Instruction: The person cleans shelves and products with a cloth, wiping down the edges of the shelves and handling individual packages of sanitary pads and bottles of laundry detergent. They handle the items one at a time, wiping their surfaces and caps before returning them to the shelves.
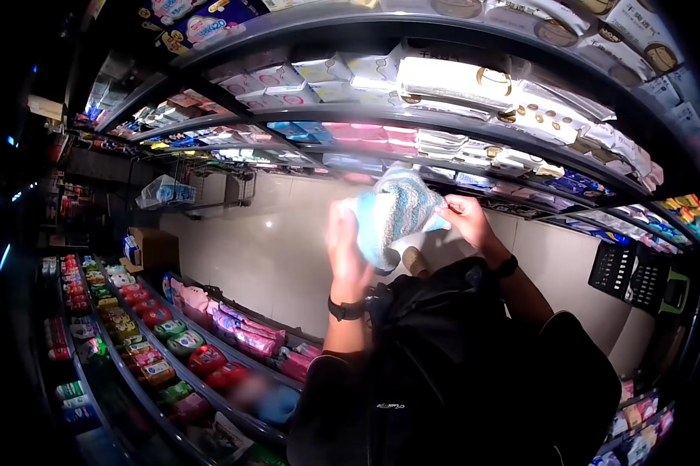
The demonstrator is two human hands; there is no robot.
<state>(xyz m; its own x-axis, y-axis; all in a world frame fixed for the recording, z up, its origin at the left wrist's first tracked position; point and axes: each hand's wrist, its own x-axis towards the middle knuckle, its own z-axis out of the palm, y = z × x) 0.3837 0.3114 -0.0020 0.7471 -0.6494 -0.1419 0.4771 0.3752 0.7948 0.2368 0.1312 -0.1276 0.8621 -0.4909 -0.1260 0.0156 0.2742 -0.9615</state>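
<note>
A white and light-blue striped cloth [408, 206], which looks like a small towel, is bunched up in front of me above the aisle floor. My right hand [470, 221] pinches its right edge between thumb and fingers. On the other side, my left hand [346, 245] is upright against the cloth, closed around its left edge and a little blurred. The left fingertips are partly lost in the blur. Dark bands are on both wrists.
Shelves [326, 115] of white, pink and blue packs run across ahead. Bottles and pink packs fill the shelving [175, 322] at lower left. A cardboard box [154, 248] and wire cart [237, 190] stand left; a black basket [625, 272] is right.
</note>
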